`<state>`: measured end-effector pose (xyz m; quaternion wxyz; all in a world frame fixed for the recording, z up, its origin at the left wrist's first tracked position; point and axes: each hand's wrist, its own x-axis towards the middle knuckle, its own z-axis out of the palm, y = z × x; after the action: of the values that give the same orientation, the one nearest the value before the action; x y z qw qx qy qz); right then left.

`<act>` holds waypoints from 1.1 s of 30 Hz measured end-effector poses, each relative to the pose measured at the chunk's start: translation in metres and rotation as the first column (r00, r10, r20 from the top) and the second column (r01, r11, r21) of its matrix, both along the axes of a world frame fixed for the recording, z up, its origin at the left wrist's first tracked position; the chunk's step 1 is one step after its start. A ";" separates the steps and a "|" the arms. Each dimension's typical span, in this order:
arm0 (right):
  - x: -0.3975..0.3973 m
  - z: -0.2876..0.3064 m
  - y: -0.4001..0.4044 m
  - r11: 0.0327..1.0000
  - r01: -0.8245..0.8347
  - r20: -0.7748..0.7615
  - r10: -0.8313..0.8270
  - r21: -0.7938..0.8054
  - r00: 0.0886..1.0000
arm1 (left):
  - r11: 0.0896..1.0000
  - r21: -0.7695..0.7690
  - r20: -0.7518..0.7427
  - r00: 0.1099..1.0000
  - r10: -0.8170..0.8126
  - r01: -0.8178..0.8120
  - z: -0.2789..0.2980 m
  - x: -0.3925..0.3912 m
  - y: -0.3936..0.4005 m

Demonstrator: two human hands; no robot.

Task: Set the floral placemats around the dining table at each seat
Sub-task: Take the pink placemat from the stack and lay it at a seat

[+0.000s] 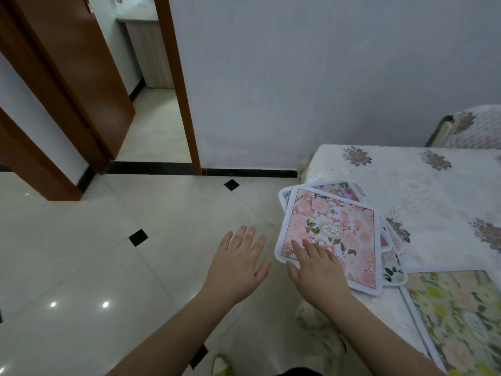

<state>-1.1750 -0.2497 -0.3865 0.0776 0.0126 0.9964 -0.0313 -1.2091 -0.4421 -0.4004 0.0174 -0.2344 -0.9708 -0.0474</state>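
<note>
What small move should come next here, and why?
Probably curl the right hand round the near edge of the pink floral placemat and lift it. Its straight fingers only rest on this top mat of a fanned pile overhanging the corner of the white embroidered tablecloth; the left hand hovers open.

A rectangular placemat with pink blossoms, green leaves and a white border (333, 237) tops a fanned stack of floral mats on a dining table draped in a white lace cloth embroidered with brown flower sprays (433, 191). A second white-edged mat in yellow and green florals (455, 321) lies nearer the viewer. Beyond, glossy cream floor tiles with small black diamond insets (141, 237) meet a black skirting strip (244, 172), a pale grey wall (311, 77) and reddish-brown wooden door frames (181, 77).
</note>
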 end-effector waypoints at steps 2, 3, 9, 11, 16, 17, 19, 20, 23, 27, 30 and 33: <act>-0.009 0.000 -0.012 1.000 0.022 -0.006 -0.022 -0.004 1.000 | 0.998 -0.007 -0.004 0.998 -0.060 0.060 -0.001 -0.018 -0.008; -0.014 -0.003 -0.016 0.999 0.035 -0.005 -0.035 -0.009 0.999 | 0.997 -0.010 0.001 0.997 -0.077 0.077 -0.002 -0.027 -0.010; -0.034 -0.018 -0.021 0.988 0.153 0.037 -0.152 -0.029 0.988 | 0.987 0.018 -0.007 0.987 -0.161 0.161 -0.011 -0.074 -0.006; -0.045 -0.020 -0.016 0.979 0.198 0.017 -0.198 -0.042 0.980 | 0.978 0.020 -0.013 0.978 -0.208 0.208 -0.014 -0.091 0.002; -0.075 -0.027 0.008 0.945 0.323 0.054 -0.321 -0.053 0.946 | 0.935 0.019 -0.022 0.935 -0.353 0.353 -0.018 -0.141 0.038; -0.081 -0.030 0.013 0.934 0.352 0.094 -0.346 -0.066 0.934 | 0.925 0.028 -0.027 0.925 -0.379 0.379 -0.018 -0.149 0.046; -0.090 -0.035 0.023 0.922 0.382 0.137 -0.371 -0.062 0.919 | 0.903 0.037 -0.023 0.904 -0.428 0.428 -0.019 -0.165 0.060; -0.096 -0.037 0.028 0.917 0.395 0.138 -0.385 -0.053 0.913 | 0.891 0.033 -0.011 0.892 -0.453 0.453 -0.020 -0.174 0.070; -0.113 -0.038 0.042 0.894 0.444 0.134 -0.434 -0.055 0.891 | 0.862 0.010 0.020 0.862 -0.507 0.507 -0.023 -0.200 0.097; -0.118 -0.036 0.056 0.861 0.505 0.150 -0.493 -0.052 0.857 | 0.808 0.005 0.050 0.807 -0.588 0.588 -0.023 -0.223 0.128; -0.116 -0.042 0.064 0.829 0.555 0.160 -0.541 -0.062 0.826 | 0.777 -0.005 0.089 0.774 -0.627 0.630 -0.020 -0.235 0.154; -0.121 -0.046 0.068 0.767 0.638 0.168 -0.621 -0.071 0.766 | 0.715 -0.015 0.141 0.709 -0.691 0.699 -0.025 -0.248 0.179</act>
<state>-1.2956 -0.1820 -0.4326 0.1301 0.3436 0.9228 -0.1164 -1.4575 -0.2629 -0.4258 -0.0705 -0.5792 -0.8115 -0.0325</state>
